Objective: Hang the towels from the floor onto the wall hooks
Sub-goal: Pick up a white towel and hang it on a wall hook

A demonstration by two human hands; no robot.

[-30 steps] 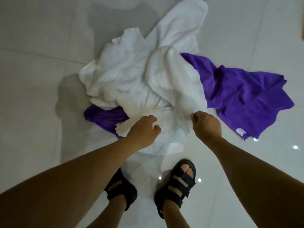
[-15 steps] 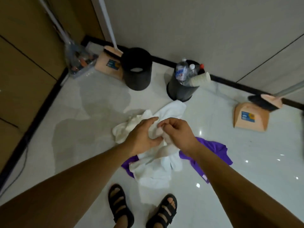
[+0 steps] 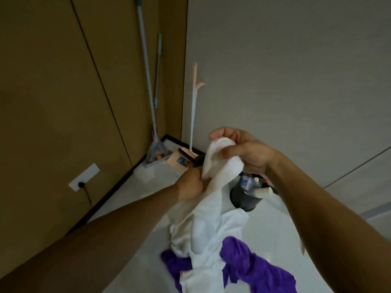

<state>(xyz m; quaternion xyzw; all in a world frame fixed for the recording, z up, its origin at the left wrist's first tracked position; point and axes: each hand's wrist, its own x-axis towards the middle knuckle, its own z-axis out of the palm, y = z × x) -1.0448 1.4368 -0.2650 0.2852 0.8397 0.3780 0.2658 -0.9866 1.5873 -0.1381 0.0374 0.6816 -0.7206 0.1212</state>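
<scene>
Where the brown panelled wall [image 3: 63, 92] fills the upper left of the frame and a grey wall [image 3: 285, 60] the upper right, their corner is dim and crowded at its foot. Below centre a white towel [image 3: 211, 220] rises bunched from the pale floor [image 3: 131, 199], its lower end cut off by the bottom edge. A purple towel [image 3: 260, 269] lies on the floor beneath it, partly covered. At centre the right hand [image 3: 245, 149] curls thumb and fingers round the white towel's top end. Just below, the left hand [image 3: 190, 185] grips the cloth, its fingertips hidden in the folds. A dark bin [image 3: 243, 199] stands half hidden behind the towel, its contents blurred. A dustpan [image 3: 179, 162] is largely masked by the left hand.
</scene>
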